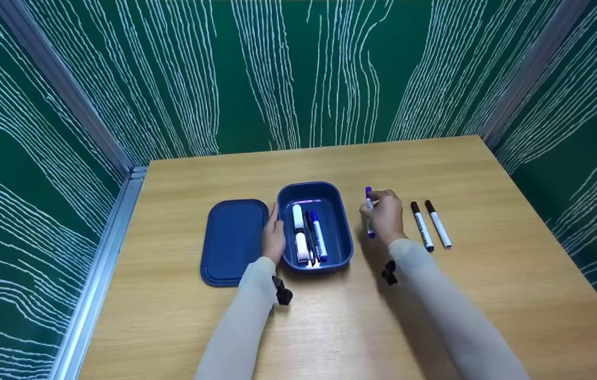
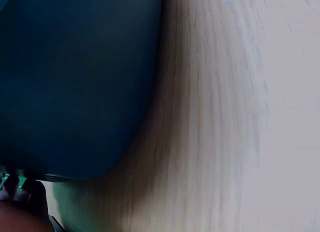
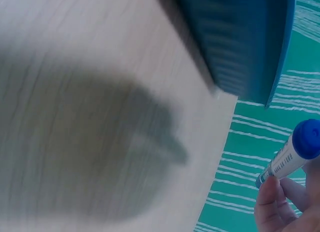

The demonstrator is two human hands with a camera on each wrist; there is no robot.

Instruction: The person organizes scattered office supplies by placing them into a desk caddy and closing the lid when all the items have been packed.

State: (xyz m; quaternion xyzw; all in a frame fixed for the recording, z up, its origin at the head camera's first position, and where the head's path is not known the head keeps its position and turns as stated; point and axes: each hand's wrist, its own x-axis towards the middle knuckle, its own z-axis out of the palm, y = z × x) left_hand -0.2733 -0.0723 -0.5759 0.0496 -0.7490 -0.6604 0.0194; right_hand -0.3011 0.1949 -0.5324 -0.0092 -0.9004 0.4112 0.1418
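Observation:
A blue-capped white marker [image 3: 287,159] is pinched between the thumb and fingers of my right hand [image 1: 387,216], raised over the table to the right of a dark blue box [image 1: 348,245]. My left hand [image 1: 274,237] rests along the outside of the box's left wall, fingers pointing away from me. Inside the box lie two white objects [image 1: 298,217], a slim black pen [image 1: 309,237] and another blue-capped marker [image 1: 320,237]. In the left wrist view, the box's side [image 2: 75,82] fills the left part, with fingertips [image 2: 37,197] at its lower edge.
A dark blue lid [image 1: 232,243] lies flat left of the box, partly overlapped by my left hand. Two dark-capped white markers [image 1: 423,228] lie to the right of my right hand. Green walls with white lines [image 1: 298,79] enclose the wooden table [image 1: 330,327].

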